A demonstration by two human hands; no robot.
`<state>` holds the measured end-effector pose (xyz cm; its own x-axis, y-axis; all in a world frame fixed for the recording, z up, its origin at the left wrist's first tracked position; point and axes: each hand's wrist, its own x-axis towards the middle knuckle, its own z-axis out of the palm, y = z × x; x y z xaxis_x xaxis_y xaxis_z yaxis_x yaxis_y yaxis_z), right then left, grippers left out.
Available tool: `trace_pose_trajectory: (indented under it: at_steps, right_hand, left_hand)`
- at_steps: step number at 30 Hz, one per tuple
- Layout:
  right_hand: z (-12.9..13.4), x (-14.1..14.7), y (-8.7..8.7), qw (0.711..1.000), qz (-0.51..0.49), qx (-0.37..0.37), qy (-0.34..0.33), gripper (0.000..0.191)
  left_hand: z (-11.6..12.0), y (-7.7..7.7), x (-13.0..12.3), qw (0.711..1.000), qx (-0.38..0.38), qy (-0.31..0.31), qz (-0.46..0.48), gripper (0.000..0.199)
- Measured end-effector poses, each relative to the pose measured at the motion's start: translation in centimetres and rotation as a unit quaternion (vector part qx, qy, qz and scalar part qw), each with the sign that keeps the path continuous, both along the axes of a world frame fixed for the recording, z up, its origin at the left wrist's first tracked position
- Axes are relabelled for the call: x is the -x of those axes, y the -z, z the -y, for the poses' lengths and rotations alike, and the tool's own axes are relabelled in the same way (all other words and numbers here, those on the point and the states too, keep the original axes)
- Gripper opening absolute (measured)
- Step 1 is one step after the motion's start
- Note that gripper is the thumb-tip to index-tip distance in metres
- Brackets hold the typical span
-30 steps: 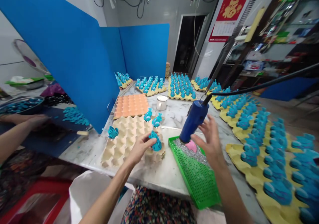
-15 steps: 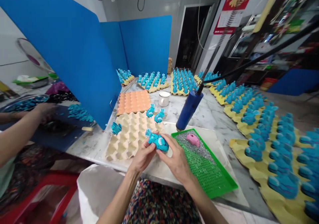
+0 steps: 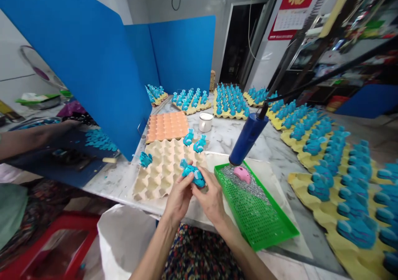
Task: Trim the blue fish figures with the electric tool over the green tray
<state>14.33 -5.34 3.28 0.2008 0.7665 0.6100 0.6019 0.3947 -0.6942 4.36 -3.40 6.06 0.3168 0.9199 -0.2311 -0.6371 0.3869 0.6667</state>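
Observation:
Both my hands hold a turquoise fish figure (image 3: 193, 176) just above the table's front edge. My left hand (image 3: 178, 199) grips its tail end, and my right hand (image 3: 211, 201) presses its other side. Close behind them lies a cardboard egg tray (image 3: 158, 168), with several more turquoise fish (image 3: 188, 137) along its far edge. To my right, a pink fish figure (image 3: 241, 174) rests on silver granules in a green perforated tray (image 3: 253, 209). A blue heat gun (image 3: 248, 139) hangs on its cord just above that tray's far end.
Yellow egg trays of blue fish (image 3: 342, 197) cover the right and back of the marble table. An orange egg tray (image 3: 167, 126) and a white jar (image 3: 205, 122) stand ahead. A co-worker's arm (image 3: 31, 139) reaches beside a blue partition (image 3: 81, 72) at left.
My hands have closed together around the fish, which now sits lower and partly hidden. The hanging heat gun has shifted right, and the co-worker's arm has drawn back left.

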Motion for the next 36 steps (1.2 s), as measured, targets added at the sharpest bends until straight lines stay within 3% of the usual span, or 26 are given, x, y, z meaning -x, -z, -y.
trace_pose_trajectory:
  at_steps: [7, 11, 17, 22, 29, 36]
  right_hand:
    - [-0.8, 0.3, 0.4, 0.999, 0.01, -0.017, 0.04, 0.044]
    - [-1.3, 0.1, 0.4, 0.997, 0.051, -0.033, 0.055, 0.044]
    - [-0.9, -0.8, 0.3, 0.995, 0.102, 0.019, -0.013, 0.05]
    - [-0.4, -2.6, -0.6, 0.994, 0.06, 0.028, -0.083, 0.053]
    - [-0.1, -3.0, -0.2, 0.989, 0.129, -0.053, -0.044, 0.049]
    - [-0.8, -3.2, -1.1, 0.988, 0.135, -0.044, -0.055, 0.045]
  left_hand:
    - [-0.5, 0.3, 0.0, 0.999, 0.019, -0.034, -0.006, 0.036]
    - [-0.4, 0.4, -0.3, 1.0, 0.016, -0.006, -0.014, 0.034]
    - [-1.0, 1.0, -0.3, 0.999, 0.014, -0.012, -0.035, 0.028]
    - [-1.5, 0.8, 0.2, 0.997, 0.058, 0.052, 0.007, 0.023]
    - [-1.6, 0.6, 0.0, 0.992, 0.084, 0.072, 0.062, 0.018]
    - [-1.4, 0.3, -0.2, 0.987, 0.084, 0.101, 0.088, 0.022]
